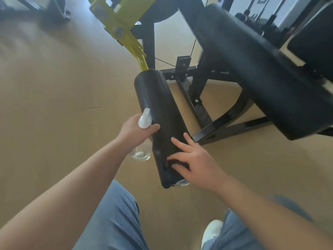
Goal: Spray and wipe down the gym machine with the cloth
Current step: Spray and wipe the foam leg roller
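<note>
Left hand: fingers curled round the neck of the spray bottle, gripping it just under the white trigger head. The nozzle points up and away from the person. The clear bottle body hangs below the fist, with a little liquid in the bottom. The left forearm is bare and reaches in from the lower left.

Right hand: palm down, fingers straight and spread, lying on the near end of the black roller pad. The thumb runs leftward over a dark bunched shape on the pad; whether this is the cloth cannot be told. The right forearm is bare and enters from the lower right.

The roller pad lies between the two sets of fingers. The left fingers and the bottle are just beside its left flank. The pad slants away from the right fingers to a yellow lever arm at its far end.

Beyond the right fingers, the black steel frame of the gym machine stands on the floor. Further right, a long black padded bench slopes across the view.

The floor is tan and smooth, with faint seams. Nearest the camera are blue-grey trousers and one white shoe. The far background is blurred.
</note>
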`<state>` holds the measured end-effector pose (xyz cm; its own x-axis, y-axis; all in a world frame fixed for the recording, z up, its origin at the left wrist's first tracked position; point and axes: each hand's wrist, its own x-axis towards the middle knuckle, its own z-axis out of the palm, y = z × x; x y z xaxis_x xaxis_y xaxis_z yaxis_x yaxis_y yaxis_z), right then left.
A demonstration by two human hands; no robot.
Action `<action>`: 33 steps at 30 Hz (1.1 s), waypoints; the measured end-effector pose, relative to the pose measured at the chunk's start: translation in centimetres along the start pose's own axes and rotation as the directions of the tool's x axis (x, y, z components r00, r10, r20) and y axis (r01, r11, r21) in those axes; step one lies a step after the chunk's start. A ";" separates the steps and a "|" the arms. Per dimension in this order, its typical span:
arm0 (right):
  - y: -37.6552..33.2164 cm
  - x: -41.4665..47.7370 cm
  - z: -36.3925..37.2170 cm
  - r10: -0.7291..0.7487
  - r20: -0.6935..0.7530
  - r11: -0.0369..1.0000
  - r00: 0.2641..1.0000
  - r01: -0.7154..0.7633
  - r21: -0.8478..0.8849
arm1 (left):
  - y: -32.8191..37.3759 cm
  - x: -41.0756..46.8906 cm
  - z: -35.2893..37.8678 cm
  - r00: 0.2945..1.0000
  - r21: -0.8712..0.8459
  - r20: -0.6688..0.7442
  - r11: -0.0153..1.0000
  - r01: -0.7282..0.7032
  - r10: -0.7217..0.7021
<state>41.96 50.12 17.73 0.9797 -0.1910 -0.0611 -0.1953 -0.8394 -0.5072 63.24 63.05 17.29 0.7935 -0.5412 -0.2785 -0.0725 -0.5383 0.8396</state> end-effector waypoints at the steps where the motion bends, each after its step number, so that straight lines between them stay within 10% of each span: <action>1: -0.2 1.5 -0.3 0.018 -0.008 1.000 1.000 -0.018 -0.023 | 0.1 0.0 0.1 1.000 0.025 0.016 1.000 -0.015 0.014; 6: -2.1 7.9 -0.2 0.089 -0.025 0.974 0.996 -0.092 -0.208 | -0.3 -0.4 0.8 0.999 -0.056 -0.004 0.997 0.053 -0.053; 14: -5.2 4.8 2.4 -0.049 0.329 0.686 0.943 0.271 -0.675 | -2.4 -1.7 0.5 0.997 0.180 0.069 0.983 0.027 -0.040; 19: -3.0 1.5 1.3 -0.295 0.275 0.811 0.915 0.392 -0.435 | -1.8 -2.1 0.1 0.999 0.003 -0.044 1.000 0.028 -0.028; 24: 0.8 4.9 -1.2 0.066 -0.008 0.994 0.998 -0.065 0.085 | 0.7 -0.3 0.8 0.998 0.015 -0.063 1.000 -0.025 0.026; 33: 2.7 15.0 -1.3 0.191 -0.177 0.968 0.966 -0.155 0.198 | 0.3 0.5 1.1 0.998 -0.060 -0.064 0.998 0.011 -0.015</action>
<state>56.06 44.35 16.61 0.9006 -0.4346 -0.0035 -0.3317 -0.6823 -0.6515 62.91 61.89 16.91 0.8313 -0.4909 -0.2608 -0.0269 -0.5042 0.8631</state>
